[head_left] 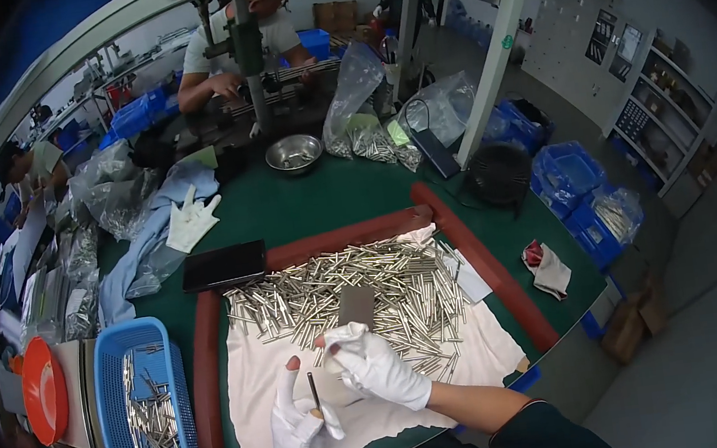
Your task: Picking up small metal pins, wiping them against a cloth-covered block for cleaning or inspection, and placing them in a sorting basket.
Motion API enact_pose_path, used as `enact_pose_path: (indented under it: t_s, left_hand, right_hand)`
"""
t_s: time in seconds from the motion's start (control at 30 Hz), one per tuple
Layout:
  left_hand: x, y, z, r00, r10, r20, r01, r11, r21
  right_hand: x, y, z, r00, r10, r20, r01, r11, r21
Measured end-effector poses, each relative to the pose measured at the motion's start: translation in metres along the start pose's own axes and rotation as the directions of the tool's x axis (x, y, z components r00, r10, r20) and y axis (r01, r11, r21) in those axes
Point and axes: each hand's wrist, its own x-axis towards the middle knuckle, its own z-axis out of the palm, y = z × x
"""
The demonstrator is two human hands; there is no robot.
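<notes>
Left of fingers (286, 394): blue basket (183, 407), pins (162, 414) inside.
Beyond: bowl (275, 158), parts (304, 156) inside.
Left hand (299, 435): pinching pin (313, 389).
Right hand (381, 371): can't tell.

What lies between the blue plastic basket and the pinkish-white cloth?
In the head view, a long dark-red bar and a strip of green tabletop lie between the basket and the cloth.

Rods (407, 294) ahead — bare cloth (252, 389) leftward

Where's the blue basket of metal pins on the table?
The basket sits lower left in the head view, between the orange bowl and the left red-brown bar.
</notes>
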Motion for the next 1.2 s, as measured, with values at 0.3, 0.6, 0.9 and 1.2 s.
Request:
enact_pose_path:
  t_s: [0.3,0.6,0.9,1.2]
  left_hand:
    - [-0.001,-0.009,0.005,0.884,0.183,-0.431,-0.143,0.982,0.123]
    - [-0.035,0.052,-0.020,0.733,0.601,-0.318,-0.318,0.717,0.621]
    - [-0.079,0.133,-0.127,0.691,0.622,-0.370,0.605,-0.217,0.766]
    - [-0.085,0.136,-0.121,0.691,0.500,-0.522,0.690,-0.239,0.684]
  right_hand:
    - [-0.008,0.011,0.021,0.808,-0.397,0.435,0.584,0.448,-0.676]
    - [-0.006,0.007,0.007,0.864,-0.364,0.348,0.490,0.448,-0.748]
    - [-0.005,0.016,0.019,0.838,-0.402,0.370,0.534,0.465,-0.706]
    - [-0.014,0.015,0.014,0.908,-0.287,0.304,0.415,0.528,-0.741]
